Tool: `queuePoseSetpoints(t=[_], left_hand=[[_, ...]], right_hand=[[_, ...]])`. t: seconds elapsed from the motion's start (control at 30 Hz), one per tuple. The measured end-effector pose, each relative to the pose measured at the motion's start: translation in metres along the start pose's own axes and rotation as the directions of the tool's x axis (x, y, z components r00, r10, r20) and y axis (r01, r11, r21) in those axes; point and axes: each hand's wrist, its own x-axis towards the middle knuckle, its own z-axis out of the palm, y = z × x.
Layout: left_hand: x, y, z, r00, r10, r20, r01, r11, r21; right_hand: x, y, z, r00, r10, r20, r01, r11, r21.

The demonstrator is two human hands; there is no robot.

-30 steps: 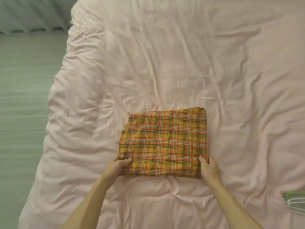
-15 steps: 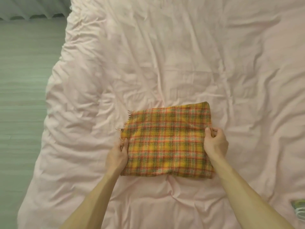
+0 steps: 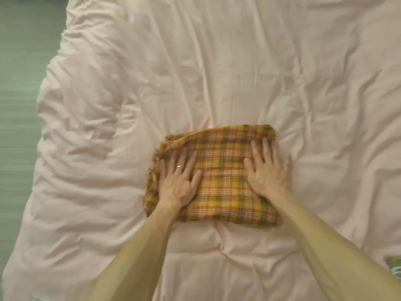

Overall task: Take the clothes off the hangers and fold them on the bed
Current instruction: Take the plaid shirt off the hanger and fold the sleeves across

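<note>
A yellow and orange plaid cloth (image 3: 223,181) lies folded into a small rectangle on the pink bed cover (image 3: 217,72). My left hand (image 3: 178,183) presses flat on the left part of the cloth, fingers straight and spread, a ring on one finger. My right hand (image 3: 268,172) presses flat on its right part, fingers reaching the far right corner. The cloth's frayed left edge bunches up a little beside my left hand.
The bed cover is rumpled and hangs over the bed's left edge, beside a pale green floor (image 3: 19,105). At the frame's lower right edge a bit of green cloth and a white hanger (image 3: 396,266) shows.
My hands let go of the cloth's side edges and moved onto its top, now pressing flat. The cloth looks folded over once more, shorter from front to back.
</note>
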Motion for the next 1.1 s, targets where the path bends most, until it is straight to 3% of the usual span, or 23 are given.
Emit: queuePoseSetpoints(t=[0.1, 0.2, 0.33, 0.4, 0.47, 0.63, 0.73, 0.77, 0.83, 0.9, 0.93, 1.03, 1.1], left_hand=[[-0.01, -0.03, 0.006, 0.996, -0.086, -0.014, 0.086, 0.996, 0.028], [-0.015, -0.026, -0.002, 0.988, -0.15, -0.033, 0.148, 0.987, -0.06], [-0.045, 0.008, -0.005, 0.987, -0.029, -0.16, 0.02, 0.998, -0.055], [-0.063, 0.025, 0.007, 0.985, 0.055, -0.165, -0.07, 0.994, -0.088], [-0.073, 0.022, 0.021, 0.991, 0.072, -0.117, -0.081, 0.994, -0.072], [-0.075, -0.011, 0.035, 0.998, -0.006, -0.06, 0.011, 0.997, 0.083], [-0.08, 0.02, 0.027, 0.991, -0.117, -0.058, 0.115, 0.993, -0.04], [-0.083, 0.034, 0.026, 0.993, -0.097, -0.064, 0.091, 0.993, -0.08], [-0.092, 0.066, 0.024, 0.983, 0.136, -0.124, -0.144, 0.988, -0.058], [-0.1, 0.102, 0.03, 0.901, 0.406, -0.151, -0.408, 0.913, 0.014], [-0.101, 0.119, 0.032, 0.873, 0.47, -0.128, -0.469, 0.882, 0.038], [-0.096, 0.159, 0.033, 0.905, 0.421, -0.068, -0.417, 0.907, 0.064], [-0.09, 0.17, 0.033, 0.897, 0.427, -0.113, -0.415, 0.903, 0.111]], right_hand=[[-0.002, 0.044, 0.002, 0.984, 0.158, 0.082, -0.158, 0.987, -0.011], [-0.019, 0.046, -0.006, 0.973, 0.231, -0.024, -0.225, 0.965, 0.136], [-0.066, 0.001, -0.016, 0.967, 0.014, -0.256, 0.053, 0.966, 0.253], [-0.089, -0.021, 0.0, 0.951, -0.168, -0.258, 0.216, 0.962, 0.168], [-0.102, -0.022, 0.025, 0.947, -0.265, -0.179, 0.28, 0.958, 0.063], [-0.092, 0.031, 0.04, 0.991, -0.127, 0.053, 0.129, 0.991, -0.032], [-0.084, 0.04, 0.022, 0.997, -0.051, 0.049, 0.046, 0.995, 0.093], [-0.08, 0.039, 0.015, 1.0, -0.003, 0.006, 0.002, 0.984, 0.18], [-0.063, 0.036, -0.006, 0.99, 0.114, -0.086, -0.072, 0.918, 0.391], [-0.037, 0.033, -0.022, 0.983, 0.185, -0.006, -0.139, 0.759, 0.636], [-0.023, 0.032, -0.03, 0.977, 0.198, 0.083, -0.193, 0.639, 0.745], [0.013, 0.035, -0.049, 0.943, 0.137, 0.302, -0.33, 0.3, 0.895], [0.028, 0.04, -0.056, 0.932, 0.061, 0.356, -0.36, 0.233, 0.903]])
